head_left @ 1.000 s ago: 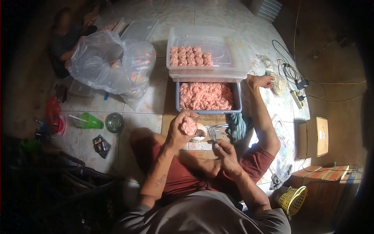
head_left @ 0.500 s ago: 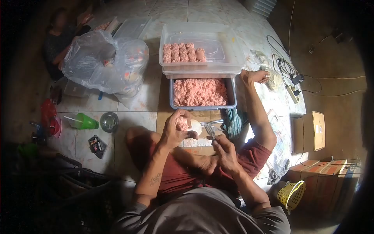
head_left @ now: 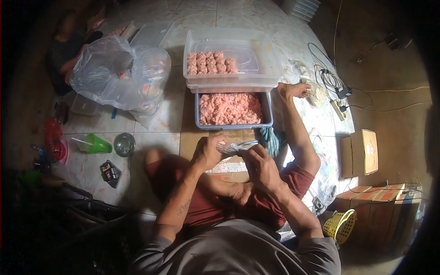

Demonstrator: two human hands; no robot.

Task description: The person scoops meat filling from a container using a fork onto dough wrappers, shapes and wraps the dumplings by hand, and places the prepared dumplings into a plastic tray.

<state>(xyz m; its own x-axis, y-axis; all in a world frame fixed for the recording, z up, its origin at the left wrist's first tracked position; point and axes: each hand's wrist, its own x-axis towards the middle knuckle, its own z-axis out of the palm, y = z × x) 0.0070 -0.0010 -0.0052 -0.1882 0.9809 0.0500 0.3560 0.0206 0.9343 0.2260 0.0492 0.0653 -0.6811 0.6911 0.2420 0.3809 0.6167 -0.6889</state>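
Right hand [head_left: 261,166] is clamped on a silver metal fork [head_left: 225,149], tines at left hand [head_left: 207,153], grip indeterminate; apparent pressing step next requires steadiness.

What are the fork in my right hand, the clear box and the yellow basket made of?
Fork: probably steel, shiny, going by its silvery glints. Clear box: likely plastic, smooth and see-through, with rounded corners. Yellow basket: seemingly plastic, from its even colour and regular holes; finish unclear.
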